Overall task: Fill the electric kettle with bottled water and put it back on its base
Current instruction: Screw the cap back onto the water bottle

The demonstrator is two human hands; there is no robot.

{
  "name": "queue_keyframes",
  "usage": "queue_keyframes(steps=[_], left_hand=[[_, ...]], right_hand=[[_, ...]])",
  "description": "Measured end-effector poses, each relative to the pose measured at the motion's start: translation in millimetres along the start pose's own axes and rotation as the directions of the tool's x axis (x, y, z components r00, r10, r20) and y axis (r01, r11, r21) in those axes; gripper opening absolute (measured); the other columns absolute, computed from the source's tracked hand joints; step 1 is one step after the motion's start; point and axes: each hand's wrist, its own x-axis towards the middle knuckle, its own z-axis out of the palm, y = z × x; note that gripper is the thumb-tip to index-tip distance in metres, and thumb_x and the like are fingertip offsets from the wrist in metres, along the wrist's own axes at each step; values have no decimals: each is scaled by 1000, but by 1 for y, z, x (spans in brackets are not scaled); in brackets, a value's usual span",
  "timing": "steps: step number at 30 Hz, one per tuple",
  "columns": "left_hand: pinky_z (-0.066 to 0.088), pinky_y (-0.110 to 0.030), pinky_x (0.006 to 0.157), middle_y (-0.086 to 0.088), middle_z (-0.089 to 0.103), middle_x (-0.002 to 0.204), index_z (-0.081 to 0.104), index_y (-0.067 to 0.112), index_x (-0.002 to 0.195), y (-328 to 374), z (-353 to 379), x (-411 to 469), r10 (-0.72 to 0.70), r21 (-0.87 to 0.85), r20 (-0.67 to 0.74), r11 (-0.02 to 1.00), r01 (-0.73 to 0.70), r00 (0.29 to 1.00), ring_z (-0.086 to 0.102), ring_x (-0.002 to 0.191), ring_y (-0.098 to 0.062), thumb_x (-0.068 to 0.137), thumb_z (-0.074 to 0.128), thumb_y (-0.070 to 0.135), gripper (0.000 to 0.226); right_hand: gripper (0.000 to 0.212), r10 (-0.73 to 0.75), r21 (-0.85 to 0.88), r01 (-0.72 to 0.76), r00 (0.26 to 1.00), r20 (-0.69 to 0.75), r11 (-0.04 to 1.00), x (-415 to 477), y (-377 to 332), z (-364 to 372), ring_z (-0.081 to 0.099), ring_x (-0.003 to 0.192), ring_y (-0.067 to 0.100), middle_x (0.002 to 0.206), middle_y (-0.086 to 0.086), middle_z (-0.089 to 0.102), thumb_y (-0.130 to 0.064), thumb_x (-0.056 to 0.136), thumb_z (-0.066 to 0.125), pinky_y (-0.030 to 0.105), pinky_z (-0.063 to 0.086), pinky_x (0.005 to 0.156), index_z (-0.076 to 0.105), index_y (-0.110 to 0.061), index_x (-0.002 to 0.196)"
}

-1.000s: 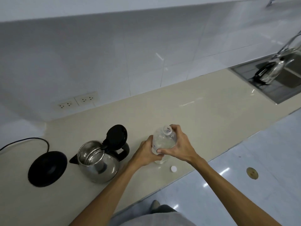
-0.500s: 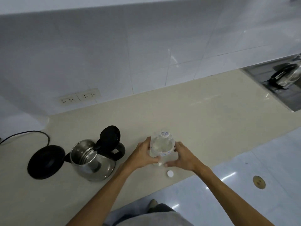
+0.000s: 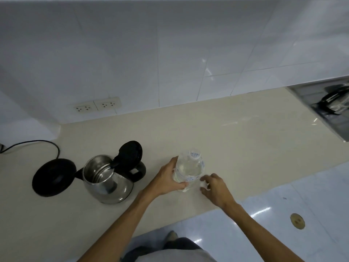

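Note:
A clear water bottle (image 3: 189, 170) stands upright on the beige counter (image 3: 236, 140); its top is white with blue print. My left hand (image 3: 167, 179) is wrapped around the bottle's left side. My right hand (image 3: 215, 188) is down on the counter just right of the bottle, thumb and fingers pinched on the small white bottle cap (image 3: 203, 184). The steel kettle (image 3: 105, 181) stands left of my hands with its black lid (image 3: 130, 154) flipped up. It sits off its round black base (image 3: 53, 176), which lies directly to its left.
A black cord (image 3: 37, 143) runs from the base to the far left. Two wall sockets (image 3: 98, 106) sit in the tiled wall. A sink (image 3: 332, 112) with a dark and shiny object lies at the far right. The counter's front edge passes just under my wrists.
My right hand let go of the bottle, dropped to the counter on its right and closed on the white cap lying there. My left hand kept holding the bottle.

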Motion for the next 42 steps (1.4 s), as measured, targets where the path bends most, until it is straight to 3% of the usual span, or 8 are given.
queue_keyframes(steps=[3,6,12,15,28,33,37,42], left_hand=[[50,-37,117,16,63,145,45,29,153,2,2,-2,42,-51,-30,998,-43,999,61,135,-5,69,93,37,97],[48,-35,119,16,58,150,42,31,155,8,2,-2,80,-95,-74,992,-87,994,57,139,-6,69,98,34,103],[49,-34,117,17,56,152,44,39,153,30,2,-3,144,-126,-142,979,-163,979,55,140,-7,65,96,48,102],[51,-41,114,14,64,146,51,35,151,36,4,-3,148,-137,-183,975,-174,972,60,136,-10,69,96,40,94],[54,-22,99,21,70,128,57,43,137,44,0,-6,145,-159,-194,971,-177,970,66,121,-5,64,91,47,80],[55,-29,104,15,71,131,59,31,143,43,2,-6,131,-183,-201,969,-168,971,66,125,-7,65,91,45,85],[54,-38,110,12,71,136,58,31,145,41,2,-6,120,-176,-202,972,-156,972,65,129,-11,66,92,44,87],[55,-42,110,12,71,136,58,32,145,39,1,-4,115,-177,-204,972,-152,972,66,129,-12,66,94,45,88]], right_hand=[[32,-81,57,93,978,-191,994,1,-25,-78,63,64,9,92,0,60,-15,80,81,19,50,70,74,-13,111],[31,-228,43,246,942,-247,968,-10,-63,-148,68,69,7,93,-1,65,-15,79,81,17,54,64,74,-19,109],[30,-457,-58,454,885,-91,889,-23,-117,-195,65,75,6,102,-6,66,-23,86,77,16,54,65,73,-22,116],[31,-536,-157,528,844,-9,835,-12,-122,-187,59,77,10,106,-2,66,-20,89,73,30,57,70,72,-22,119],[43,-604,-269,647,762,232,713,5,-138,-188,68,97,28,112,5,69,7,81,65,43,58,77,73,-17,116],[23,-534,-392,578,815,227,716,7,-141,-188,63,81,29,100,7,60,-21,94,62,37,53,67,68,-14,115],[34,-536,-547,553,818,210,629,5,-146,-184,53,72,29,96,9,57,-37,101,53,32,39,65,64,-6,110],[47,-471,-609,470,865,174,639,1,-156,-178,66,85,38,96,16,64,-46,104,44,41,49,70,59,-1,102]])
